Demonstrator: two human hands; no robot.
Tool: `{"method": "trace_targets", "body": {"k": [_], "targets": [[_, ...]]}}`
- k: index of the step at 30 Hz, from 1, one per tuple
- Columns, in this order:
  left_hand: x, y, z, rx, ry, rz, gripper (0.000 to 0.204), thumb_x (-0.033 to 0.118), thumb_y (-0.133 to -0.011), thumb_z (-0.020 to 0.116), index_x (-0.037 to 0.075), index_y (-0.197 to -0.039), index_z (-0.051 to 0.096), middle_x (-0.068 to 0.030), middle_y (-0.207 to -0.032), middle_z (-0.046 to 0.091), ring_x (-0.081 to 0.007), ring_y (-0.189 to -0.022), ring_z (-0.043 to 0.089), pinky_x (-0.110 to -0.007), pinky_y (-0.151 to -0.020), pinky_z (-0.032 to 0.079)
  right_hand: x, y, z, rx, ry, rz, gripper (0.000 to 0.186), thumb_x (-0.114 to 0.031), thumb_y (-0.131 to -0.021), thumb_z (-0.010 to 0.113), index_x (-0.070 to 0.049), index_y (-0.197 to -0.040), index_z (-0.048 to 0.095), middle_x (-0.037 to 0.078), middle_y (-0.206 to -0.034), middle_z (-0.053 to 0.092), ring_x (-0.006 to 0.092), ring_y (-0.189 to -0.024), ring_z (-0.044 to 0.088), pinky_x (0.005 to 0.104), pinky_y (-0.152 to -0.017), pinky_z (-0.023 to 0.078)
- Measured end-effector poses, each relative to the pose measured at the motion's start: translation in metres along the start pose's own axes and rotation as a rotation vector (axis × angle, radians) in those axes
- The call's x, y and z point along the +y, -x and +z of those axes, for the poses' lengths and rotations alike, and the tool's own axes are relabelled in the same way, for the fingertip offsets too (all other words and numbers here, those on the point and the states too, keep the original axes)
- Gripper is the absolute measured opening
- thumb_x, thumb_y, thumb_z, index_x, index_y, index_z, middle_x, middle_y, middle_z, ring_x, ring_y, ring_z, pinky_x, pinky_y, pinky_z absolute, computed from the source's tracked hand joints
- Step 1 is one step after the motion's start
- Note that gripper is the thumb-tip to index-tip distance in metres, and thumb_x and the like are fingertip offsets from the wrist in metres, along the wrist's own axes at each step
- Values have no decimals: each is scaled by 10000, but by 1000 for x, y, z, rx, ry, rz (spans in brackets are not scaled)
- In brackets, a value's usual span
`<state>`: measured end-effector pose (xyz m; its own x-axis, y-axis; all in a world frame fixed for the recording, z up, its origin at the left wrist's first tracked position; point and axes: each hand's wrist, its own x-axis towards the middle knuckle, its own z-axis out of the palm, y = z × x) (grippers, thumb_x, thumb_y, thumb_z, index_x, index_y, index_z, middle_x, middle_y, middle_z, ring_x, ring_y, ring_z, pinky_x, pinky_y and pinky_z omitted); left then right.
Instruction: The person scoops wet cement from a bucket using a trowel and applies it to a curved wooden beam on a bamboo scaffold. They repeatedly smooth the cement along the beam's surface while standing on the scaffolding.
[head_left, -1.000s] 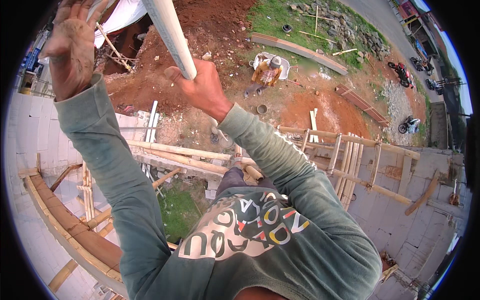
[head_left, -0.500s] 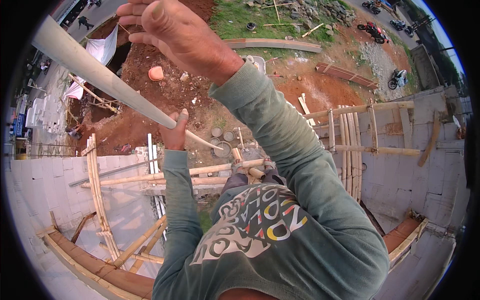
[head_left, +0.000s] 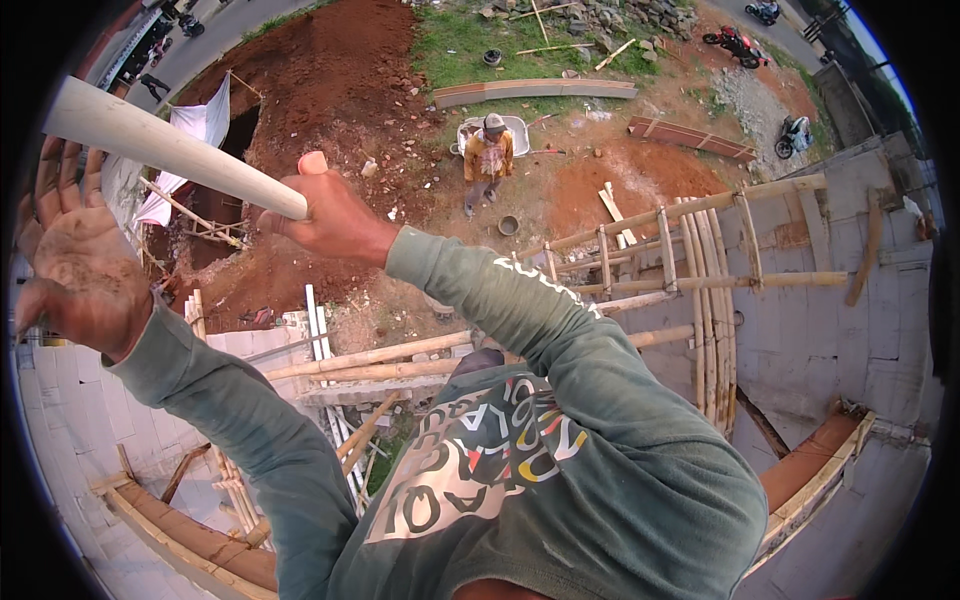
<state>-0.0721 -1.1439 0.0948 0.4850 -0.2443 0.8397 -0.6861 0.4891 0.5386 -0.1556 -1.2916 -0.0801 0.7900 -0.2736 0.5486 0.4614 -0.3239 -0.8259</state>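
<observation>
A long pale pole (head_left: 170,145) slants from the upper left down toward the middle, its lower end showing by my right hand. Near that end my right hand (head_left: 338,215) is closed around it. My left hand (head_left: 82,262) is raised at the far left, palm showing and fingers spread. Its fingertips are close below the pole's thick upper part; whether they touch it I cannot tell.
Beneath me is a bamboo scaffold with rails (head_left: 400,352) and upright poles (head_left: 708,310). Pale block walls (head_left: 810,340) flank both sides. Below, a person (head_left: 489,160) stands on the ground before a white wheelbarrow (head_left: 517,135). A white sheet (head_left: 205,122) hangs by a pit.
My left hand has let go of the pole and swung out to the left, open. My right hand has come down and gripped the pole's lower part. A person has come into view below.
</observation>
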Motion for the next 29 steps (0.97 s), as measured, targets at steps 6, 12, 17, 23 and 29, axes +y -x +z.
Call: {"method": "trace_targets", "body": {"k": [6,12,17,23,29], "targets": [[-173,263,75,163,-26,-916,656,397,-841,702,-1,-1243,370,-149,-1096,461,-207,-885,511,-357,-762,436,-130,-74,-16,311,-43,-145,309,-253,-781,745,50,-754,689,208,-601,632,303,-567,675,403,-566,540],[-174,226,114,156,61,-831,262,221,-865,711,15,-894,552,-43,-708,500,-105,-517,436,-271,-467,367,-150,-113,-98,252,-86,-449,558,-409,-796,728,92,-983,570,222,-819,635,301,-750,677,393,-677,564],[-122,141,151,-167,242,-688,319,240,-919,649,74,-706,479,29,-530,402,-67,-423,361,-235,-421,304,-45,-13,-172,83,-96,-167,958,-692,-738,651,-15,-1330,321,153,-1116,553,247,-1049,591,359,-891,507],[-32,44,219,-657,714,-585,312,286,-1003,475,126,-757,369,38,-550,277,-66,-476,302,-250,-583,324,51,134,-133,125,81,200,557,-361,-736,780,-30,-1138,584,164,-1043,648,287,-947,636,388,-787,488],[14,-39,289,-1247,912,-512,307,353,-997,426,113,-806,446,41,-555,337,-72,-522,360,-253,-656,355,14,162,-178,541,253,271,178,-190,-732,692,-17,-726,653,178,-650,620,344,-629,635,413,-566,477]]}}
